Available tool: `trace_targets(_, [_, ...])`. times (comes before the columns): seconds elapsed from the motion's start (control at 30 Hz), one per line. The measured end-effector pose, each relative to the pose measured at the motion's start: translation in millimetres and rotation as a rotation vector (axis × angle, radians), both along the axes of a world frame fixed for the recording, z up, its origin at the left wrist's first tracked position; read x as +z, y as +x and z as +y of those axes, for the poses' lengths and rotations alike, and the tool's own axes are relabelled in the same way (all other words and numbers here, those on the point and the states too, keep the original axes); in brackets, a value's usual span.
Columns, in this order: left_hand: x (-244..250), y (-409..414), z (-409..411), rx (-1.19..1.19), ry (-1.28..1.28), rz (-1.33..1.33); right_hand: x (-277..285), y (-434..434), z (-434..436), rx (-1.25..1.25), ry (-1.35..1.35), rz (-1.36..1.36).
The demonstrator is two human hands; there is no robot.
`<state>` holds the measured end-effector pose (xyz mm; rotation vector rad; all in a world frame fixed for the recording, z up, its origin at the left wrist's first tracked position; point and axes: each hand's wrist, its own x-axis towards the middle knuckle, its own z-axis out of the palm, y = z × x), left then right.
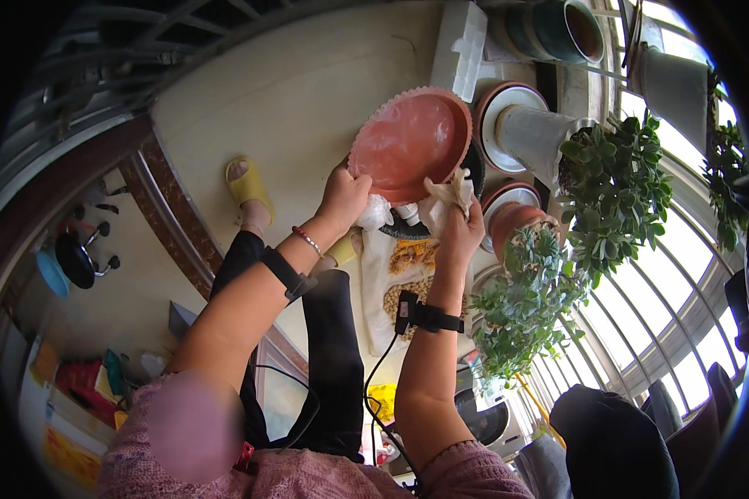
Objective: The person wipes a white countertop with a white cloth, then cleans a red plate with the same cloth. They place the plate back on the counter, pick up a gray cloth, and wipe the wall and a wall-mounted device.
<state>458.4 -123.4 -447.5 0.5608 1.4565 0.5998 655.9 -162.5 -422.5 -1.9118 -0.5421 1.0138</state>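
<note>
My left hand [344, 193] grips the near left rim of a round reddish plastic plant saucer [409, 143] with a scalloped edge; its inside is tilted up towards me and looks shiny. In my right hand [460, 227] is a crumpled off-white cloth [446, 198], held against the saucer's lower right edge. A bunched white plastic bag [374, 213] lies beside my left fingers. Beneath the saucer part of a dark round container [406, 232] shows, with a white item in it, mostly hidden. Below that, a white cloth sack [374, 280] bears orange-yellow bits and pale beans or nuts.
At right stand a tall white pot [530, 134] on a saucer, a terracotta-coloured pot [524, 221] and leafy succulents [618, 187]. A white foam box [462, 53] is at the top. Window bars curve along the right. A door track [175, 206] crosses the floor at left.
</note>
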Motion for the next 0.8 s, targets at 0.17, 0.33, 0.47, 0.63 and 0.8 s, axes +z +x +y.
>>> trace_targets(0.17, [18,11,2,-0.058,0.132,0.018,4,-34,22,0.65,0.249,-0.387])
trace_targets(0.33, [10,5,-6,0.013,0.037,-0.09,21,-37,34,0.929,0.025,-0.72])
trace_targets(0.47, [27,11,-5,0.032,0.029,-0.129,13,-16,40,0.641,-0.242,-0.921])
trace_targets(0.63, [19,12,-2,-0.02,0.045,-0.103,15,-46,21,0.864,-0.069,-0.992])
trace_targets(0.8, [48,22,-4,-0.074,0.128,-0.133,9,-14,40,0.762,-0.429,-1.034])
